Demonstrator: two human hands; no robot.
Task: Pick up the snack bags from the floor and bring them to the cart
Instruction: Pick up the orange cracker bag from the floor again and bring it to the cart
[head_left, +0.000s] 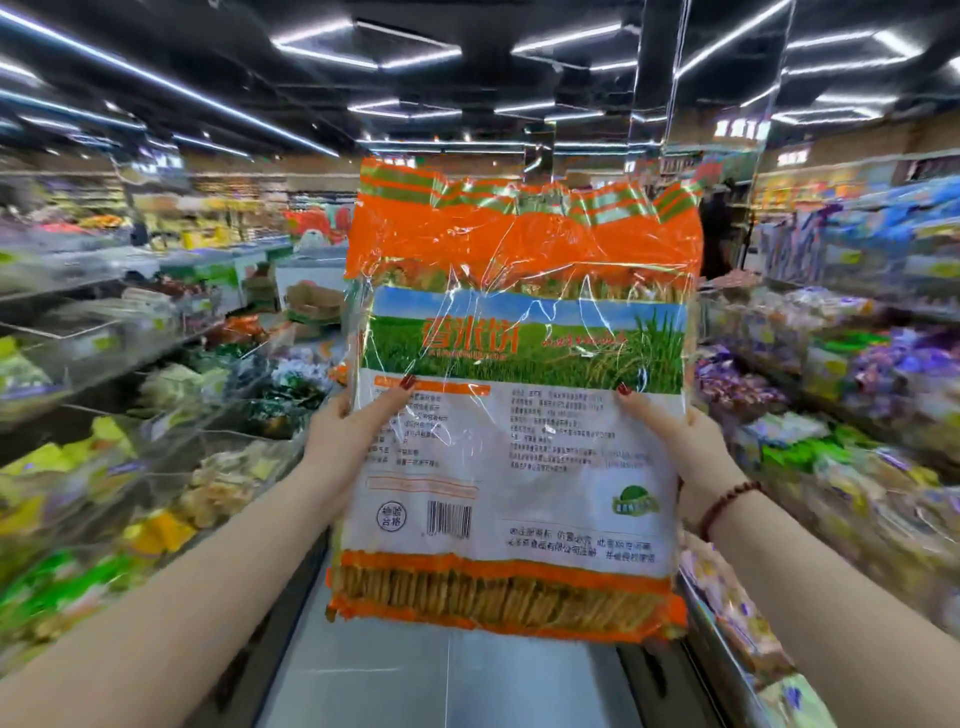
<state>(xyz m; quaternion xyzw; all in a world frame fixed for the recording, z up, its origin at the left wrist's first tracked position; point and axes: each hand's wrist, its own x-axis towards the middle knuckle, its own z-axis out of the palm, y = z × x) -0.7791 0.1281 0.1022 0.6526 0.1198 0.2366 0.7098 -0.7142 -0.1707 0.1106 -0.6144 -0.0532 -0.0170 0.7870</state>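
A person holds a large snack bag (519, 395) upright in front of them, high in the middle of a shop aisle. The left hand (345, 423) grips its left edge, thumb on the front; the right hand (675, 436) grips the right edge the same way. The bag is orange, green and white, with a barcode and brown crackers showing near the bottom. A bead bracelet (727, 506) circles the right wrist. Blurred shelves (104, 332) of packaged goods line both sides.
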